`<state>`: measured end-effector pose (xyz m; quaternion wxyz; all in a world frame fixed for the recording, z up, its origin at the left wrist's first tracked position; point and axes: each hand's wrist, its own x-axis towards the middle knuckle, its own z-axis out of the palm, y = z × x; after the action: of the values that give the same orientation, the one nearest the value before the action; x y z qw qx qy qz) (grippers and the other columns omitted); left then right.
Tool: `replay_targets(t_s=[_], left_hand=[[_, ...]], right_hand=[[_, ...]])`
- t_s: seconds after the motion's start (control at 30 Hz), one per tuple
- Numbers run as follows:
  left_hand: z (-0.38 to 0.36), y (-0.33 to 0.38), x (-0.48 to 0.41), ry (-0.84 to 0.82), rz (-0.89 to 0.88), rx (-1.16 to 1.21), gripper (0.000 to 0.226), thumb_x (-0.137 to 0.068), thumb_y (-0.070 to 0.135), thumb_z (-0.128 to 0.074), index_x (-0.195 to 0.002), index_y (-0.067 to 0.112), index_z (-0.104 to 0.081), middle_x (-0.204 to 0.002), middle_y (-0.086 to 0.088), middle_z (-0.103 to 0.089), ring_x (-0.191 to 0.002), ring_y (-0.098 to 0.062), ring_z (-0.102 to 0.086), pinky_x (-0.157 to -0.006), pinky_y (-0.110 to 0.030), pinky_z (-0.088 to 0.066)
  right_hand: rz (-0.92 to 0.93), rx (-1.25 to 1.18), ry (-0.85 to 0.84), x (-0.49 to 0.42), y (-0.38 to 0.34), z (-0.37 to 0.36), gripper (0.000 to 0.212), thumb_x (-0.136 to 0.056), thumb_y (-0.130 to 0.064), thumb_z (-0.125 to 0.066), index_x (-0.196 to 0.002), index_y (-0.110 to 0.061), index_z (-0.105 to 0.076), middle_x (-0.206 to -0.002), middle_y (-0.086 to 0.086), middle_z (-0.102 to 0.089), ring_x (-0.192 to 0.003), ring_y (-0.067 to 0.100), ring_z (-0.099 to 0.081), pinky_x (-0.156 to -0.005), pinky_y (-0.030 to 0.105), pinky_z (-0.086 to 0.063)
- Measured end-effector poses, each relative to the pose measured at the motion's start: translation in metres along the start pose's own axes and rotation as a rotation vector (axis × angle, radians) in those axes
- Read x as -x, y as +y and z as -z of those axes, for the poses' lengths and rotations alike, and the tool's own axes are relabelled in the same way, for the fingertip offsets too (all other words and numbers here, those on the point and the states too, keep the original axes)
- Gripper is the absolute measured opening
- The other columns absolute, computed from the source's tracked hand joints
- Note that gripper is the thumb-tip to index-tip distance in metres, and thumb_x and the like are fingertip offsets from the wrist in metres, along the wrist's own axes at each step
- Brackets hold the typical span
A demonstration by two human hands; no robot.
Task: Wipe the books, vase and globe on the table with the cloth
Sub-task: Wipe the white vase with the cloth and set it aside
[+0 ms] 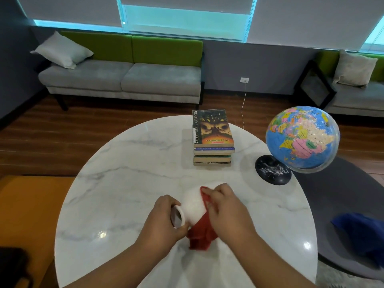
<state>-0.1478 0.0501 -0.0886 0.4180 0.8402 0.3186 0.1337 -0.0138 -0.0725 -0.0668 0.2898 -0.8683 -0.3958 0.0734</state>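
Observation:
A white round vase (193, 202) lies tipped on its side over the marble table (116, 183), its mouth pointing left. My left hand (164, 217) grips the vase at its neck and rim. My right hand (226, 206) holds a red cloth (200, 233) against the vase's right side; the cloth hangs down under the hand. A stack of several books (213, 140) stands at the table's far middle. A globe (302, 138) on a black base (273, 170) stands at the far right edge.
A grey and green sofa (124, 80) runs along the far wall, with a second seat (357, 94) at the right. A dark grey rug (340, 204) with a blue cloth (361, 231) lies right of the table. An orange surface (27, 215) is at the left.

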Motion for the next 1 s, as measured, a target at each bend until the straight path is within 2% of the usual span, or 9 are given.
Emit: replay_targets(t_s=[0.1,0.2,0.33,0.43,0.53,0.63,0.77,0.83,1.0], left_hand=[[0.002,-0.002,0.002,-0.028,-0.021,-0.042,0.045,-0.069,0.027,-0.08,-0.096,0.034,-0.045,-0.096,0.016,-0.048,-0.079,-0.005,-0.054,-0.066,-0.016,-0.045],[0.001,0.001,0.002,-0.05,-0.066,-0.057,0.041,-0.071,0.024,-0.078,-0.095,0.032,-0.045,-0.094,0.012,-0.047,-0.076,-0.006,-0.054,-0.069,-0.019,-0.047],[-0.006,0.009,0.002,-0.054,-0.155,-0.05,0.036,-0.073,0.02,-0.074,-0.088,0.032,-0.043,-0.089,0.009,-0.045,-0.074,-0.007,-0.052,-0.067,-0.021,-0.046],[-0.006,0.008,-0.001,-0.063,-0.2,-0.055,0.033,-0.071,0.023,-0.071,-0.092,0.027,-0.046,-0.092,0.012,-0.044,-0.076,-0.008,-0.053,-0.07,-0.027,-0.048],[-0.004,0.0,0.0,-0.106,-0.198,-0.089,0.038,-0.069,0.024,-0.072,-0.097,0.032,-0.047,-0.094,0.017,-0.045,-0.08,-0.006,-0.054,-0.071,-0.025,-0.05],[-0.002,-0.001,0.001,-0.041,-0.006,0.069,0.043,-0.068,0.025,-0.077,-0.1,0.034,-0.05,-0.1,0.019,-0.052,-0.082,-0.007,-0.06,-0.068,-0.023,-0.052],[0.003,0.002,-0.01,-0.068,0.421,0.425,0.033,-0.072,0.021,-0.079,-0.099,0.017,-0.06,-0.096,-0.002,-0.065,-0.07,-0.019,-0.071,-0.075,-0.035,-0.058],[0.004,0.002,-0.009,-0.075,0.453,0.488,0.032,-0.072,0.016,-0.079,-0.099,0.012,-0.062,-0.095,-0.009,-0.066,-0.069,-0.021,-0.07,-0.078,-0.038,-0.059],[-0.002,0.01,-0.004,-0.019,0.344,0.315,0.036,-0.069,0.021,-0.082,-0.096,0.025,-0.059,-0.096,0.004,-0.064,-0.076,-0.019,-0.067,-0.064,-0.023,-0.05]], right_hand=[[-0.128,-0.045,0.017,-0.005,0.012,0.009,0.036,-0.097,-0.027,-0.046,-0.131,-0.035,-0.055,-0.105,-0.016,-0.044,-0.09,0.008,-0.057,-0.083,0.02,-0.046],[0.004,0.03,-0.021,0.01,0.004,0.008,0.041,-0.092,-0.025,-0.052,-0.132,-0.034,-0.054,-0.108,-0.013,-0.047,-0.094,0.014,-0.056,-0.081,0.026,-0.048],[0.213,0.271,-0.123,0.024,-0.027,-0.009,0.048,-0.077,-0.022,-0.068,-0.122,-0.033,-0.055,-0.105,-0.009,-0.047,-0.085,0.02,-0.054,-0.061,0.029,-0.046],[0.036,0.162,-0.095,0.002,-0.025,0.002,0.034,-0.095,-0.032,-0.047,-0.128,-0.038,-0.052,-0.116,-0.009,-0.043,-0.1,0.017,-0.053,-0.08,0.031,-0.049],[-0.153,0.108,-0.064,-0.019,-0.004,0.017,0.033,-0.099,-0.034,-0.04,-0.127,-0.033,-0.056,-0.116,-0.005,-0.045,-0.099,0.02,-0.058,-0.085,0.031,-0.049],[-0.268,0.099,-0.079,-0.021,0.016,0.018,0.035,-0.1,-0.031,-0.039,-0.132,-0.028,-0.054,-0.117,-0.002,-0.046,-0.097,0.022,-0.059,-0.085,0.031,-0.049],[-0.234,0.001,-0.023,-0.012,0.02,0.01,0.033,-0.1,-0.029,-0.041,-0.129,-0.032,-0.056,-0.114,-0.007,-0.046,-0.094,0.017,-0.059,-0.085,0.026,-0.048],[-0.223,-0.015,0.031,-0.005,0.019,0.006,0.033,-0.099,-0.027,-0.043,-0.128,-0.031,-0.057,-0.112,-0.01,-0.045,-0.093,0.014,-0.058,-0.083,0.023,-0.046],[-0.019,0.116,0.041,0.021,0.005,0.002,0.039,-0.09,-0.022,-0.051,-0.128,-0.026,-0.058,-0.107,-0.007,-0.05,-0.091,0.019,-0.055,-0.076,0.028,-0.05]])
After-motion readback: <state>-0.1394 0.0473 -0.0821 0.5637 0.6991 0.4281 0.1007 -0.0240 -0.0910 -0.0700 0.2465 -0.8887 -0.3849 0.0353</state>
